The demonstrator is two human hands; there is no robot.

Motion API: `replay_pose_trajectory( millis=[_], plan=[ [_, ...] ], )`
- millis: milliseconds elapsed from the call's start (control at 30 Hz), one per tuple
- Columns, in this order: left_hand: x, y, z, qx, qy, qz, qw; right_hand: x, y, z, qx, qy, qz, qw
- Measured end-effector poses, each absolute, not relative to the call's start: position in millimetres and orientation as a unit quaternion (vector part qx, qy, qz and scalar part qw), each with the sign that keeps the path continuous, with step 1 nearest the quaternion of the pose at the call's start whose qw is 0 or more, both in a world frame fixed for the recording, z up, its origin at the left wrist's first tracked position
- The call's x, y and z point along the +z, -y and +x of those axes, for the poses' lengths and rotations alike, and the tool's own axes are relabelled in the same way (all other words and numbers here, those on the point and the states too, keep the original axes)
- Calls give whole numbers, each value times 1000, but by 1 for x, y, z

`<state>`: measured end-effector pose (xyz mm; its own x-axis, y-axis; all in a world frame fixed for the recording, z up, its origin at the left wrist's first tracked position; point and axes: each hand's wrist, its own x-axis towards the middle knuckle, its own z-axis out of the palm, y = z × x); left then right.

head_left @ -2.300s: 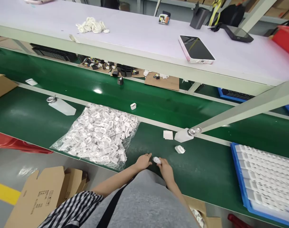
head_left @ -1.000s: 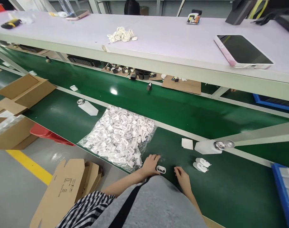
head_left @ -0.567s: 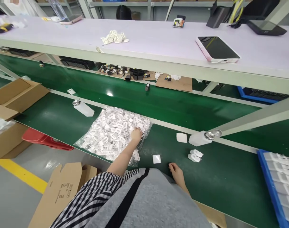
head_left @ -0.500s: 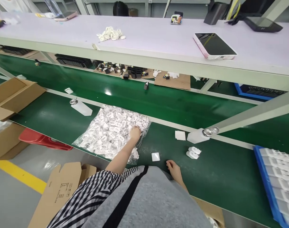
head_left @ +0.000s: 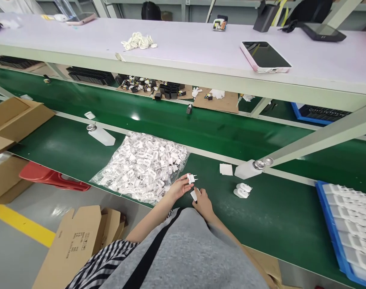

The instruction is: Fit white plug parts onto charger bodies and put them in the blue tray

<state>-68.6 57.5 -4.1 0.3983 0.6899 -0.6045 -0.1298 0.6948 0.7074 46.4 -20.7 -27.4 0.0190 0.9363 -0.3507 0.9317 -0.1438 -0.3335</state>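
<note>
Worktop (head_left: 276,224): green, with a pale strip along its far edge. On it, left to right: open cardboard box (head_left: 25,120); white bottle with metal top (head_left: 101,135), lying on its side; clear plastic bag (head_left: 102,177) heaped with loose white parts (head_left: 142,166); small white square (head_left: 225,169); second white bottle (head_left: 248,170), near a slanting post; two white pieces (head_left: 242,190), side by side; blue tray (head_left: 330,224) with rows of white parts.

Hands: left hand (head_left: 179,188), fingers closed on a white two-pin plug piece (head_left: 191,178), raised beside the bag; right hand (head_left: 203,202), fingers gripping a white flat-faced piece (head_left: 194,195), just beside the left.

Shelf above (head_left: 185,44): lilac top; pile of white rings (head_left: 138,41); phone with pink edge (head_left: 265,56), screen dark.

Floor: grey, with yellow stripe (head_left: 23,224), red stool (head_left: 50,176) and printed carton (head_left: 71,245).
</note>
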Motion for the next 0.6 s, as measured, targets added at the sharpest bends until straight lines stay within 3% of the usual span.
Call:
replay_pose_trajectory(
  millis=[233, 367, 467, 600],
  plan=[
    [-12, -51, -65, 255, -524, 344, 737, -11, 0, 73, 207, 731, -650, -38],
    [-17, -48, -58, 274, -525, 327, 737, -10, -5, 85, 226, 763, -606, -15],
    [-17, -44, -53, 301, -500, 298, 756, -12, 2, 94, 271, 719, -635, 84],
    [-14, -37, -38, 325, -472, 304, 761, -15, 13, 96, 445, 550, -639, 302]
  ],
)
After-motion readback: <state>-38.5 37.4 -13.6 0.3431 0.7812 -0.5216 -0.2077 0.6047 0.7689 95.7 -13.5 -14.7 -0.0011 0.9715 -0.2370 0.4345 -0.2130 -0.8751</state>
